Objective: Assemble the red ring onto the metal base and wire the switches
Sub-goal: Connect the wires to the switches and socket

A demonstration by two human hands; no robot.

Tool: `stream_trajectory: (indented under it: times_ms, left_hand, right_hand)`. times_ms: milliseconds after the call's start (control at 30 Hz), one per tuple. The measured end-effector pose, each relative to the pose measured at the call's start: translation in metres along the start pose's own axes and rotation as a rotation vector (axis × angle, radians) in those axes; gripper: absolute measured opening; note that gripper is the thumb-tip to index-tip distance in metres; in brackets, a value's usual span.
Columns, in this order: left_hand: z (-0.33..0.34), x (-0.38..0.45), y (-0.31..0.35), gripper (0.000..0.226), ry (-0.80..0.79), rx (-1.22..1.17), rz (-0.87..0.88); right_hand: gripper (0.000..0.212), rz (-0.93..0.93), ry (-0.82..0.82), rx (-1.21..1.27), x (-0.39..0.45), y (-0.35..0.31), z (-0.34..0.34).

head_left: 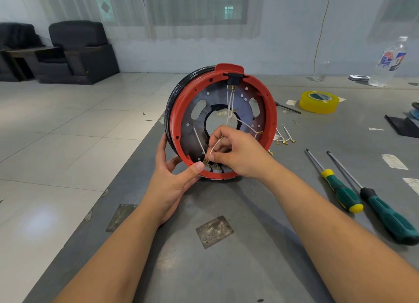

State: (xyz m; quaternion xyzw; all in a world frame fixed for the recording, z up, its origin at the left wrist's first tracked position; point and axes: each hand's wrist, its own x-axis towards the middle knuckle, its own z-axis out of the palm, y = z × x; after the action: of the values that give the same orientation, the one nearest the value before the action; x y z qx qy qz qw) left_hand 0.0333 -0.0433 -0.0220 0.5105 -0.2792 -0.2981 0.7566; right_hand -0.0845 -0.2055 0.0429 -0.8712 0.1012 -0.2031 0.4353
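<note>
Where it stood on edge near the left edge of the desk (pixel 226 268), the assembly was seen with its open face turned toward the camera.
Red ring (pixel 271 112): seated around the rim of the metal base (pixel 197 130), with a black part showing behind it on the left.
Switches: small dark blocks with brass terminals (pixel 216 166) were lined along the ring's lower inside; a black socket (pixel 233 79) was mounted at the top.
White wires (pixel 229 103): hung from the socket across the base's central hole; one white wire (pixel 215 146) was led down to the lower terminals.
Left hand (pixel 174 178): the ring's lower left rim was gripped, the thumb pressed on the red edge, the other fingers curled behind.
Right hand (pixel 238 153): the fingers were curled narrowly, the one white wire pinched just above the terminals.
Loose wires (pixel 284 137): laid on the desk just right of the ring.
Screwdrivers: one with a yellow-and-green handle (pixel 342 191) and one with a black-and-green handle (pixel 390 219) were laid side by side toward the right edge.
Yellow tape roll (pixel 318 102): set toward the far right.
Clear bottle (pixel 390 62): stood upright at the far right corner.
</note>
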Motion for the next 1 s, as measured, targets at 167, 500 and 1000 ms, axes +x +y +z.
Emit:
stream_trajectory:
  times_ms: [167,500,1000]
  left_hand:
    - [-0.0002,0.0003,-0.0016,0.111,-0.009,0.012,0.017]
    - [0.0016,-0.0019,-0.0009,0.118,0.021,0.023,0.022]
    - [0.0021,-0.0005,0.001,0.11,0.06,-0.056,0.002]
  right_hand:
    - [0.021,-0.016,0.002,-0.032,-0.0007,-0.0003,0.0003]
    - [0.019,-0.068,-0.009,-0.103,-0.0026,-0.0011,0.002]
    - [0.037,-0.115,-0.006,-0.075,-0.0038,0.0036,-0.0016]
